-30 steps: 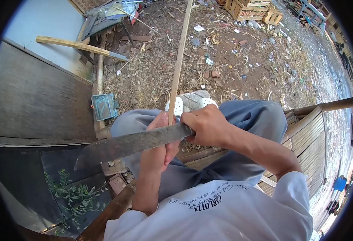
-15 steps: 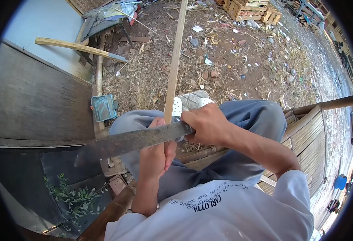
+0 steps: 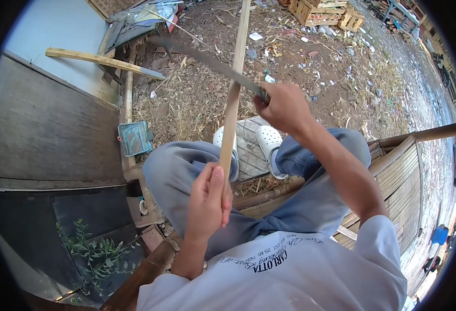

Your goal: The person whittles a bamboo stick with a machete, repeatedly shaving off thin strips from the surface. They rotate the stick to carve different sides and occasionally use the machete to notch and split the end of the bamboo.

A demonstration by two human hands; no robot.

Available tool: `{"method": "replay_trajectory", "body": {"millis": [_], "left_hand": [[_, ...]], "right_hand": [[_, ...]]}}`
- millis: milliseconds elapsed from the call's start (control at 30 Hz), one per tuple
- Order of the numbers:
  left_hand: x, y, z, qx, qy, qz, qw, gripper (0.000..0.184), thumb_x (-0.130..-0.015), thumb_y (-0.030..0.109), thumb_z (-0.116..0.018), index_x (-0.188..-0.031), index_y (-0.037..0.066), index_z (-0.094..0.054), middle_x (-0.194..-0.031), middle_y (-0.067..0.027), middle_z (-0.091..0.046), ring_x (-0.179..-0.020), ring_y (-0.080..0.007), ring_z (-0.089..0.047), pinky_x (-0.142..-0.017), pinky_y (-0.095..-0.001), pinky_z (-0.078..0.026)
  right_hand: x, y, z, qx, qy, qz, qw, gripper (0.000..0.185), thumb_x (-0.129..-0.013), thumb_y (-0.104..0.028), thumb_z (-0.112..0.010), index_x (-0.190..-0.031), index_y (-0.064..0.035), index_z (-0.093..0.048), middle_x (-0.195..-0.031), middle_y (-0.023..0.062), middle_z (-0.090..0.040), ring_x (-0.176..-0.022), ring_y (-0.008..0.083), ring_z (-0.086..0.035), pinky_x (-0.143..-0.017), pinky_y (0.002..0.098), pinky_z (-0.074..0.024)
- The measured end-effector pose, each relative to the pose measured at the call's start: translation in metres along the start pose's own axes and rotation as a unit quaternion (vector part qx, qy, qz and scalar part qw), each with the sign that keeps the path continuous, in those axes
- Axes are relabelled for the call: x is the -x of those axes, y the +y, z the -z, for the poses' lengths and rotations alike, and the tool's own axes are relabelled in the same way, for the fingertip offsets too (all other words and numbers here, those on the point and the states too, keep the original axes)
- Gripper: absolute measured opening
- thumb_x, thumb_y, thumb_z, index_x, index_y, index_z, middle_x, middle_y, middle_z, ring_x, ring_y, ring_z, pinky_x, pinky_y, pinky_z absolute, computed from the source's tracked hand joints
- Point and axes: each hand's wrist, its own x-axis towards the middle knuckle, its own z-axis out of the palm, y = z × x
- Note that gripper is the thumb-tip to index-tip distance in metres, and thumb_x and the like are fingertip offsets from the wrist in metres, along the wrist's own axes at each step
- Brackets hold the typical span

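Observation:
My left hand (image 3: 211,199) is wrapped round the lower end of a long, pale wooden strip (image 3: 230,116), which slants up and away past my feet. In my right hand (image 3: 285,110) is a machete (image 3: 207,60), its handle hidden by my fingers. The dark blade reaches out to the upper left and crosses the strip partway along; its far end is blurred. A dark shadow falls on the wood just below the blade. Whether the edge touches the wood I cannot tell.
White clogs (image 3: 269,142) rest on a slab between my knees. A blue-green plastic basket (image 3: 135,139) lies left of my knee, near a wooden beam (image 3: 103,63). Wooden crates (image 3: 318,13) stand far off on littered ground. Bamboo slats (image 3: 396,181) are at my right.
My right hand has carried the machete forward along the strip, away from my left hand. The blade now points up and left instead of down and left. The strip has tilted slightly rightward.

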Motion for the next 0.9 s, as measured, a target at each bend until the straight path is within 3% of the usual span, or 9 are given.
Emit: {"method": "replay_trajectory", "body": {"millis": [67, 133, 167, 200, 300, 467, 633, 800, 900], "left_hand": [[-0.001, -0.006, 0.002, -0.007, -0.022, -0.028, 0.999, 0.032, -0.102, 0.032, -0.037, -0.092, 0.004, -0.047, -0.051, 0.0009, -0.040, -0.031, -0.0054, -0.034, -0.028, -0.0200, -0.028], [-0.008, -0.007, 0.003, -0.008, 0.027, -0.043, 0.999, 0.031, -0.102, 0.032, -0.037, -0.094, 0.003, -0.048, -0.052, 0.0008, -0.041, -0.031, -0.0049, -0.035, -0.028, -0.0199, -0.029], [-0.008, -0.008, 0.003, -0.004, 0.028, -0.049, 0.998, 0.031, -0.102, 0.032, -0.037, -0.094, 0.003, -0.048, -0.052, 0.0008, -0.041, -0.031, -0.0049, -0.035, -0.028, -0.0199, -0.029], [-0.006, -0.008, 0.005, -0.033, 0.035, -0.047, 0.998, 0.031, -0.101, 0.032, -0.037, -0.095, 0.003, -0.047, -0.052, 0.0006, -0.041, -0.032, -0.0048, -0.036, -0.028, -0.0198, -0.029], [0.009, -0.007, -0.004, -0.063, 0.038, -0.021, 0.997, 0.031, -0.101, 0.032, -0.039, -0.094, 0.003, -0.047, -0.053, 0.0002, -0.043, -0.032, -0.0049, -0.038, -0.029, -0.0195, -0.029], [0.011, -0.011, -0.009, -0.085, 0.065, -0.060, 0.992, 0.031, -0.101, 0.032, -0.040, -0.095, 0.003, -0.047, -0.054, -0.0002, -0.044, -0.033, -0.0056, -0.039, -0.030, -0.0194, -0.029], [0.033, -0.011, -0.017, -0.078, 0.019, -0.021, 0.997, 0.030, -0.101, 0.031, -0.038, -0.094, 0.002, -0.046, -0.055, -0.0002, -0.043, -0.034, -0.0052, -0.037, -0.032, -0.0195, -0.029], [0.025, -0.014, -0.006, -0.075, 0.037, -0.053, 0.995, 0.029, -0.101, 0.030, -0.039, -0.095, 0.002, -0.047, -0.055, -0.0005, -0.044, -0.034, -0.0054, -0.038, -0.031, -0.0195, -0.030], [0.042, -0.016, 0.003, -0.093, -0.005, -0.005, 0.996, 0.029, -0.101, 0.030, -0.039, -0.097, 0.002, -0.048, -0.052, -0.0007, -0.044, -0.033, -0.0055, -0.037, -0.030, -0.0199, -0.029]], "right_hand": [[0.002, 0.001, 0.007, 0.004, -0.006, 0.034, 0.999, 0.016, -0.073, -0.020, -0.066, -0.069, -0.0064, -0.059, -0.058, 0.0148, -0.058, -0.059, 0.0339, -0.061, -0.055, 0.0419, -0.0485], [0.037, -0.011, -0.005, -0.026, -0.119, 0.156, 0.980, 0.024, -0.069, -0.026, -0.069, -0.076, -0.0045, -0.061, -0.064, 0.0158, -0.062, -0.063, 0.0338, -0.064, -0.060, 0.0453, -0.0497], [0.054, -0.017, -0.011, -0.050, -0.121, 0.216, 0.968, 0.016, -0.066, -0.015, -0.068, -0.072, -0.0078, -0.056, -0.065, 0.0130, -0.061, -0.060, 0.0333, -0.061, -0.056, 0.0416, -0.0488], [0.056, -0.016, -0.012, -0.018, -0.150, 0.211, 0.966, 0.025, -0.069, -0.026, -0.069, -0.077, -0.0042, -0.061, -0.064, 0.0158, -0.062, -0.064, 0.0349, -0.064, -0.061, 0.0449, -0.0502], [0.012, 0.001, 0.010, 0.016, -0.066, 0.036, 0.997, 0.018, -0.075, -0.023, -0.063, -0.076, -0.0047, -0.062, -0.063, 0.0160, -0.062, -0.062, 0.0339, -0.063, -0.057, 0.0435, -0.0499], [0.059, -0.017, 0.008, -0.006, -0.148, 0.193, 0.970, 0.017, -0.071, -0.022, -0.066, -0.073, -0.0063, -0.059, -0.061, 0.0130, -0.061, -0.060, 0.0330, -0.063, -0.059, 0.0437, -0.0506], [0.021, 0.003, 0.020, -0.008, -0.070, 0.007, 0.998, 0.020, -0.071, -0.025, -0.064, -0.075, -0.0058, -0.061, -0.062, 0.0132, -0.062, -0.059, 0.0335, -0.063, -0.058, 0.0436, -0.0505], [0.056, -0.001, 0.006, 0.017, -0.150, 0.205, 0.967, 0.019, -0.070, -0.024, -0.066, -0.076, -0.0061, -0.061, -0.065, 0.0140, -0.063, -0.062, 0.0329, -0.064, -0.059, 0.0430, -0.0501], [0.002, 0.019, 0.023, -0.031, -0.012, 0.005, 0.999, 0.016, -0.076, -0.019, -0.063, -0.070, -0.0036, -0.059, -0.058, 0.0164, -0.057, -0.054, 0.0367, -0.058, -0.054, 0.0444, -0.0457]]}}
